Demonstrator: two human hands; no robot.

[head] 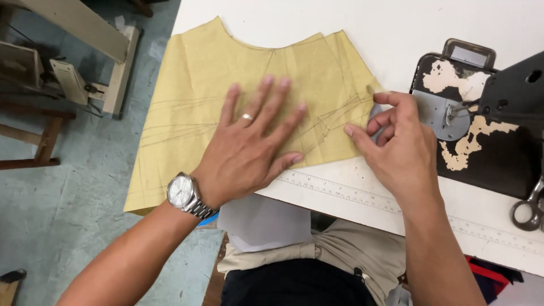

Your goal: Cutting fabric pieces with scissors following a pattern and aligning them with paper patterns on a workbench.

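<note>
Left hand [249, 150] is spread flat, fingers released, pinning the yellow pattern [226, 73] on the white surface [396, 28]. Right hand [396, 141] pinches the pattern's right edge beside the sewing machine [487, 124]; the sheet is best kept taut and flat while that edge is guided.

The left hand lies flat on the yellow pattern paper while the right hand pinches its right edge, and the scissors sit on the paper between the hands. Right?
Not quite. The scissors lie at the table's right edge beside the sewing machine, not on the pattern paper, as the head view shows. The left hand does lie flat and the right hand pinches the edge.
</note>
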